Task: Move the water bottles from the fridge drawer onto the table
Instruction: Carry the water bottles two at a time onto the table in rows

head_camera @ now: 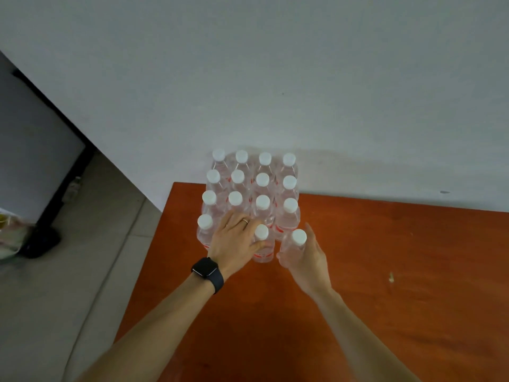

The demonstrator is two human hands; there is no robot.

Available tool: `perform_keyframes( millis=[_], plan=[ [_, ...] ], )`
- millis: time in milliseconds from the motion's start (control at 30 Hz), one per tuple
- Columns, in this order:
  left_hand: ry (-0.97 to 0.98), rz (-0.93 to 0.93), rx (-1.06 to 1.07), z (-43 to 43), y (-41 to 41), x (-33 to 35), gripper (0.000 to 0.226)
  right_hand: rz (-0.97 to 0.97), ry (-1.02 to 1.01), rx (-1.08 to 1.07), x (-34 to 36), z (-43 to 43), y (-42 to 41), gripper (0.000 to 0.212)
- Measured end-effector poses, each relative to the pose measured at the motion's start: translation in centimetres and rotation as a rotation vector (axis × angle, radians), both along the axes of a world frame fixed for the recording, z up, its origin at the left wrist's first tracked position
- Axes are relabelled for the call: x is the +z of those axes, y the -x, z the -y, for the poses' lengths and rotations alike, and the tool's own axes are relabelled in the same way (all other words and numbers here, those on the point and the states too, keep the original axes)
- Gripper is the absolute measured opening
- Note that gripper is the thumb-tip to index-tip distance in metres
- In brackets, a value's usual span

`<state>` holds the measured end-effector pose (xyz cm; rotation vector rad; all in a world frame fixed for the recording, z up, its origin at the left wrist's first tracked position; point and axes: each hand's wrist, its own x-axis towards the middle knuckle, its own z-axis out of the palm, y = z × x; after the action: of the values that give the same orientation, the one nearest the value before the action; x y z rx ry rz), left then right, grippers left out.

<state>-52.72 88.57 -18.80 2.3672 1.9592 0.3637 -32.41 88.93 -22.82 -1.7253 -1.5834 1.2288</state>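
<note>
- Fingers of my right hand wrap round the body of the nearest water bottle, thumb side toward the block, clamped on it just below its white cap.
- On the other side, my left hand lies spread over the front row, fingers apart and flat; its thumb presses the side of a front-row bottle, steadying rather than gripping, as far as I can judge.
- Most of the water bottles stand upright in a tight grid at the far left corner of the orange table, against the white wall.
- My gripped bottle stands just beside the front right corner of the grid, with a narrow gap to its neighbour.
- I read this as the placing step: this bottle fills the last slot of the front row.
- Next I need to nudge it left until it touches the row, keep it upright, then open the right hand without tipping it.
- No fridge drawer is in view, so I cannot tell whether more bottles wait there.
</note>
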Motion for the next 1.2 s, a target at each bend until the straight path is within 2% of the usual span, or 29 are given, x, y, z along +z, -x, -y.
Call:
perform_keyframes(
  millis=[67,133,233,300,367,500,567,1033,1200],
  plan=[
    [0.019,0.01,0.011,-0.3,0.1,-0.1,0.043,-0.018,-0.018,-0.026,-0.7,0.2,-0.1,0.102],
    [0.026,-0.004,0.009,-0.6,0.0,-0.1,0.046,0.001,-0.016,-0.048,-1.7,0.3,-0.8,0.114],
    [0.044,-0.067,-0.017,-0.6,-0.1,0.0,0.059,0.017,0.097,-0.047,-3.8,1.2,-2.2,0.119],
    [0.048,-0.086,-0.024,-0.6,0.0,0.0,0.063,0.036,0.172,-0.016,-5.0,1.8,-2.7,0.112],
    [0.07,-0.051,-0.015,-0.7,0.2,-0.2,0.056,0.031,0.22,-0.003,-5.8,2.1,-2.4,0.103],
    [0.122,0.023,0.016,-1.0,0.1,-0.2,0.05,0.023,0.157,-0.062,-6.4,2.1,-0.6,0.08],
    [0.114,0.02,0.021,-1.0,0.1,-0.1,0.049,0.035,0.125,-0.088,-6.4,1.7,0.0,0.076],
    [0.121,-0.048,0.042,-1.2,0.0,0.6,0.051,-0.056,0.237,-0.013,-6.9,0.2,0.2,0.094],
    [0.143,-0.087,0.028,-1.1,-0.3,0.9,0.052,-0.009,0.276,0.035,-6.1,0.4,-0.3,0.104]
  ],
)
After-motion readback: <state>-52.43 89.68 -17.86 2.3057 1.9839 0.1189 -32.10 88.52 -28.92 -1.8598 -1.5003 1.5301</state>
